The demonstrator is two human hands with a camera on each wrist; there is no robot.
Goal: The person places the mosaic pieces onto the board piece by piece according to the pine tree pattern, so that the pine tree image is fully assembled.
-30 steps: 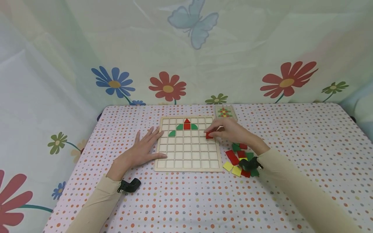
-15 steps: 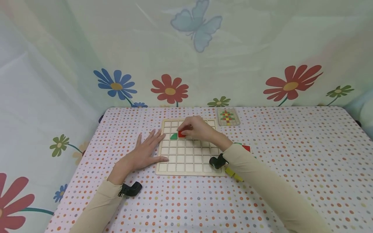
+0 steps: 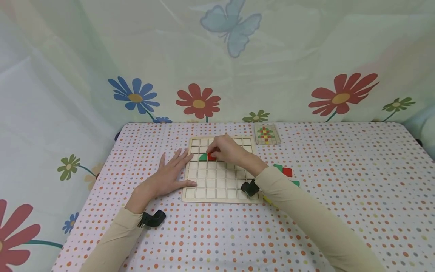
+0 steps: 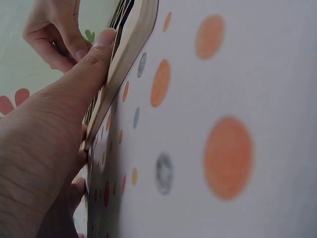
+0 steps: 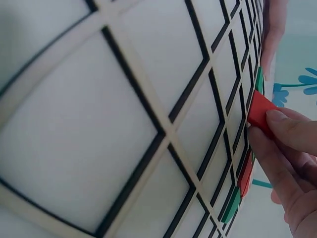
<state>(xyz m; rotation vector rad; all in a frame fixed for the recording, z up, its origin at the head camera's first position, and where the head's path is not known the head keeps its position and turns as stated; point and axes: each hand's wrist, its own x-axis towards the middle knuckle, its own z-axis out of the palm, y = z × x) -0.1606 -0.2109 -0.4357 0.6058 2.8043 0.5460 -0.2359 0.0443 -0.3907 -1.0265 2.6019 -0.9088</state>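
Between the right hand's thumb and fingers a red square tile is pinched, its edge at a cell of the wooden grid board. Just left of that tile in the head view lies a green quarter-round tile. The left hand rests with spread, straight fingers along the board's left edge, thumb on the frame. In the right wrist view, another red tile and a green tile sit in the board; the right hand covers them in the head view.
A small pattern card showing a tree of coloured tiles lies behind the board's right corner. Loose tiles lie to the right, among them a red one and a green one, partly hidden by the right sleeve.
From the board's right side, the right hand has carried the red tile left to beside the green quarter-round tile. Over the last half second it has barely moved. The left hand stays put.
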